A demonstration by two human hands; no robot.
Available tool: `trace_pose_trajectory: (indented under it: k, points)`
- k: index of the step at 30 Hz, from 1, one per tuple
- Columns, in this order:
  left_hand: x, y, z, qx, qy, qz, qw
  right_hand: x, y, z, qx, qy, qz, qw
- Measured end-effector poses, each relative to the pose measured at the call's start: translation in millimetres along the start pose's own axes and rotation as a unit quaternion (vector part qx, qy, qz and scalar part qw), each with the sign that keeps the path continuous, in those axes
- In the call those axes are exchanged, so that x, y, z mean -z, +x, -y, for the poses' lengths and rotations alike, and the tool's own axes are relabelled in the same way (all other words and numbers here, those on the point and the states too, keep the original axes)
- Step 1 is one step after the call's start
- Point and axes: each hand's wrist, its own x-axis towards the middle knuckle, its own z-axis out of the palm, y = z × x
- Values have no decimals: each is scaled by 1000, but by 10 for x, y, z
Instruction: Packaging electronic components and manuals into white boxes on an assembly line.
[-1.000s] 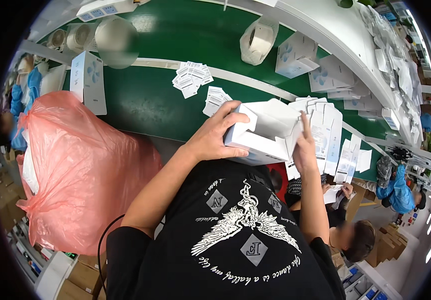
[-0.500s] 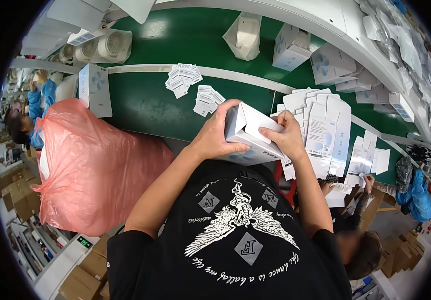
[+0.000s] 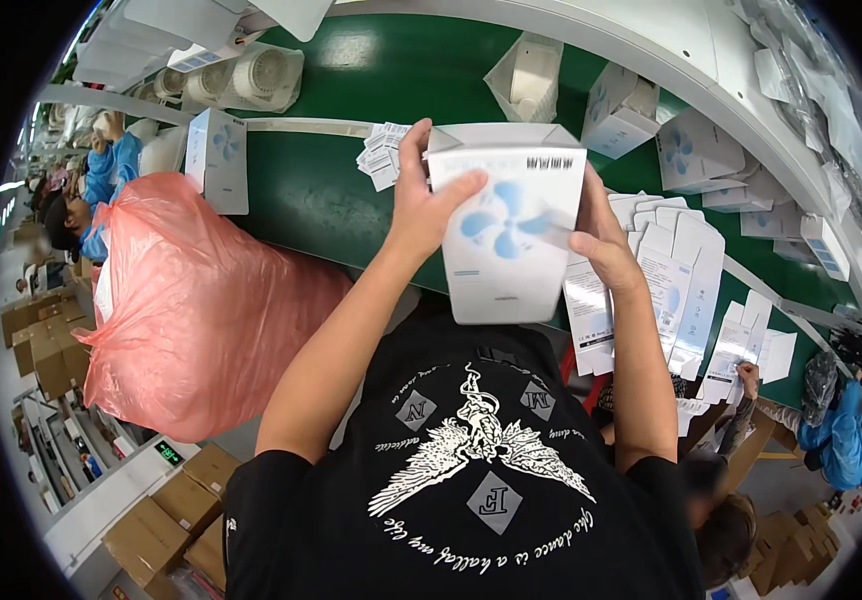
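A white carton (image 3: 506, 235) with a blue fan-blade print is held up in front of my chest, its printed broad face toward me. My left hand (image 3: 426, 205) grips its left side near the top, thumb across the front face. On the opposite side, my right hand (image 3: 606, 240) holds it, with the thumb at the right edge and the other fingers partly behind. Behind my left hand lie small printed paper slips (image 3: 381, 158) on the green table (image 3: 291, 195). Close to my right hand is a fanned pile of flat, unfolded cartons (image 3: 691, 270).
A large pink plastic bag (image 3: 206, 310) bulges at the left, beside a standing carton (image 3: 219, 165). Bagged white fans (image 3: 261, 78), a bagged white item (image 3: 529, 80) and more cartons (image 3: 623, 110) line the back. A co-worker's hand (image 3: 748, 378) touches flat cartons at the right.
The carton has been turned and raised from a tilted pose, so its printed face now shows. My hands have moved upward with it, one on each side. The view has shifted slightly.
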Motion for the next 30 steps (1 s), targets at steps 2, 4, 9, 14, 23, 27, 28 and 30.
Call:
trace_pose_trajectory:
  k: [2, 4, 9, 14, 23, 27, 28, 30]
  points:
    - [-48, 263, 191, 147, -115, -10, 982, 153, 61, -2, -66, -112, -19, 991]
    - [99, 440, 519, 226, -173, -17, 958, 350, 66, -16, -107, -168, -30, 980]
    - [785, -9, 1748, 160, 440, 151, 871, 513, -230, -39, -441, 100, -163, 877]
    - [1094, -837, 1894, -75, 566, 259, 779, 472, -1236, -992, -423, 150, -257, 856]
    - [2143, -1119, 2567, -162, 489, 408, 754, -379, -1314, -1344, -428, 242, -288, 822]
    - [2403, -1149, 2582, -137, 473, 490, 719, -337, -1103, -1355, -430, 261, -282, 817]
    - [2335, -1138, 2418, -166, 478, 427, 749, -311, -1042, -1354, -430, 249, -273, 824]
    - [2157, -1048, 2157, -221, 478, 296, 797, -236, -910, -1342, -428, 224, -258, 837]
